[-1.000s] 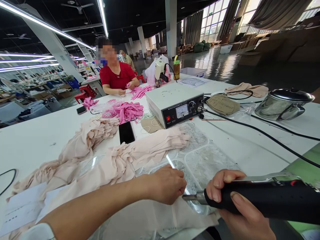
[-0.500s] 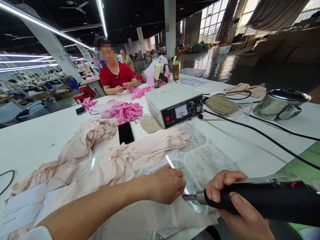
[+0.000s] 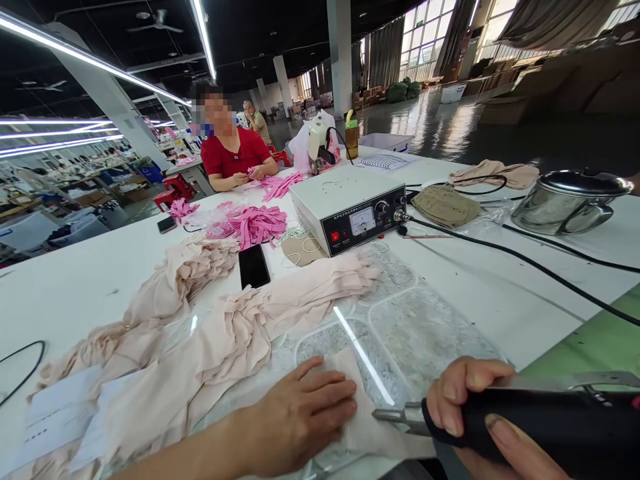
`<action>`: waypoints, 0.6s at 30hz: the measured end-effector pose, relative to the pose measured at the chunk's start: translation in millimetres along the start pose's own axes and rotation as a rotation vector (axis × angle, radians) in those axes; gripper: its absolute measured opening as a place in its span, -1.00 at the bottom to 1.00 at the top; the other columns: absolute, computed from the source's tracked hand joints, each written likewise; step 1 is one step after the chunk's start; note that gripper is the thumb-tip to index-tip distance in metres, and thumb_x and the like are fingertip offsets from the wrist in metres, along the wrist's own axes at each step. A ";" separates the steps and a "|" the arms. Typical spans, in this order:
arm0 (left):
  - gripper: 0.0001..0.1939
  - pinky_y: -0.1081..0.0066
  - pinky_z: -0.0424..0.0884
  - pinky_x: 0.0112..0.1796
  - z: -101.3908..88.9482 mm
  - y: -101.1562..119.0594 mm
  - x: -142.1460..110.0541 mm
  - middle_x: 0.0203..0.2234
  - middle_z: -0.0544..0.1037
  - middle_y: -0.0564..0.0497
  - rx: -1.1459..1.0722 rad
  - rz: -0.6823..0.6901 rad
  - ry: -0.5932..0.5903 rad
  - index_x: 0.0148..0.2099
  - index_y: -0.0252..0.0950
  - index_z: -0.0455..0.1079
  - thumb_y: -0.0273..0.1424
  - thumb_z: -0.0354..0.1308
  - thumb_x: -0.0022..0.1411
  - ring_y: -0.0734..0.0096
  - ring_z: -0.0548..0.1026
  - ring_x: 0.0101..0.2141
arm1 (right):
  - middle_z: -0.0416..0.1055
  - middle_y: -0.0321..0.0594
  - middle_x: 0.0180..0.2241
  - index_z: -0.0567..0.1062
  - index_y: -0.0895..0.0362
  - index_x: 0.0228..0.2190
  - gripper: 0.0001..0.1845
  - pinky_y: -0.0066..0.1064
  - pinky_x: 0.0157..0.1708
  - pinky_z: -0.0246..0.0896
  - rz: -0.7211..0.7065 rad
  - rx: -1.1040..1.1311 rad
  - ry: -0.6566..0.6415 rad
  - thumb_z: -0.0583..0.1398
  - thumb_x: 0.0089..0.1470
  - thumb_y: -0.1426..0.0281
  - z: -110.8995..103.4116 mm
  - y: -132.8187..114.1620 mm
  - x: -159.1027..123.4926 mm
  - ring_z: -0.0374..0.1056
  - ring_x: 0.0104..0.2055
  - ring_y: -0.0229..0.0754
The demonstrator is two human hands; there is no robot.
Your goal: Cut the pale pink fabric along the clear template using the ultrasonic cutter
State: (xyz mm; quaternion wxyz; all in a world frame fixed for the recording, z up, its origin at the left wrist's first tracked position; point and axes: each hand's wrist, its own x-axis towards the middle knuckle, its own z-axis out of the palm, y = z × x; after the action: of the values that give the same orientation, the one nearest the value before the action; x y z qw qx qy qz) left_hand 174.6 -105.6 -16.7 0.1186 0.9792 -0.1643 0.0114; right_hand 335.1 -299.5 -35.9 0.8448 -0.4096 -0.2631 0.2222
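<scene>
My left hand (image 3: 305, 417) lies palm down with its fingers stretched out, pressing on a beige fabric piece (image 3: 367, 427) over the glossy clear sheet. My right hand (image 3: 475, 407) is wrapped round the thick black body of a handheld ultrasonic welder (image 3: 545, 417). The welder's metal tip (image 3: 393, 415) points left, at the fabric's right part, a short way from my left fingertips. Whether the tip touches the cloth I cannot tell. Beyond my left hand, layered beige fabric pieces (image 3: 240, 333) stretch across the table.
Behind the fabric stand a control box (image 3: 365, 223) with a meter and a black phone (image 3: 253, 267). A black cable (image 3: 525, 270) runs right from the box, below a steel mug (image 3: 570, 207). Across the table, a person in red (image 3: 235, 157) handles pink strips (image 3: 257, 223).
My left hand has gone from a closed grip on the fabric to lying flat on it, lower in view. The welder has shifted slightly right and down, and the fabric piece lies differently.
</scene>
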 end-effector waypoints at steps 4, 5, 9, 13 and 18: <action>-0.68 0.09 -0.04 0.28 -0.5 -3.6 -5.8 0.13 0.40 -0.09 0.037 0.003 -0.045 0.16 -0.32 0.27 -0.36 -0.02 0.43 0.23 0.30 0.18 | 0.26 -0.29 -0.53 0.37 0.02 -0.38 -0.87 -0.36 -0.60 0.28 0.000 -0.019 0.019 0.17 0.11 0.24 2.9 -2.3 0.1 0.22 -0.59 -0.26; -0.69 0.09 -0.06 0.28 -0.4 -4.1 -4.9 0.13 0.40 -0.09 0.039 0.006 -0.044 0.16 -0.33 0.27 -0.36 -0.03 0.43 0.23 0.29 0.18 | 0.26 -0.28 -0.53 0.37 0.02 -0.39 -0.87 -0.37 -0.60 0.27 -0.003 -0.017 0.022 0.17 0.11 0.24 4.3 -2.8 0.5 0.21 -0.59 -0.26; -0.64 0.06 -0.07 0.28 3.2 -5.5 1.7 0.17 0.36 -0.15 0.034 0.032 -0.035 0.19 -0.33 0.26 -0.31 -0.01 0.43 0.19 0.21 0.23 | 0.25 -0.30 -0.54 0.39 0.03 -0.41 -0.84 -0.40 -0.62 0.26 -0.010 0.010 0.071 0.21 0.07 0.22 9.6 -3.1 2.4 0.20 -0.61 -0.29; -0.64 0.02 -0.07 0.27 0.7 -10.8 5.3 0.19 0.33 -0.15 0.027 0.029 -0.066 0.21 -0.30 0.25 -0.32 0.00 0.43 0.17 0.21 0.23 | 0.28 -0.30 -0.50 0.43 0.03 -0.38 -0.87 -0.41 -0.62 0.25 -0.063 0.046 0.107 0.23 0.06 0.25 10.6 -1.3 3.5 0.21 -0.62 -0.31; -0.60 0.00 -0.01 0.25 -5.8 -15.9 2.5 0.24 0.26 -0.14 0.055 -0.029 -0.092 0.25 -0.29 0.20 -0.34 0.00 0.42 0.13 0.16 0.26 | 0.28 -0.31 -0.50 0.45 0.05 -0.37 -0.88 -0.41 -0.62 0.25 -0.081 0.071 0.137 0.23 0.05 0.27 7.7 -0.6 4.3 0.21 -0.62 -0.33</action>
State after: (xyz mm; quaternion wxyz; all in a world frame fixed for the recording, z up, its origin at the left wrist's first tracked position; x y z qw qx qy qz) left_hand 182.2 -90.4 -14.5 0.0843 0.9838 -0.1552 -0.0310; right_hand 333.7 -292.9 -30.3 0.8831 -0.3825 -0.2129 0.1685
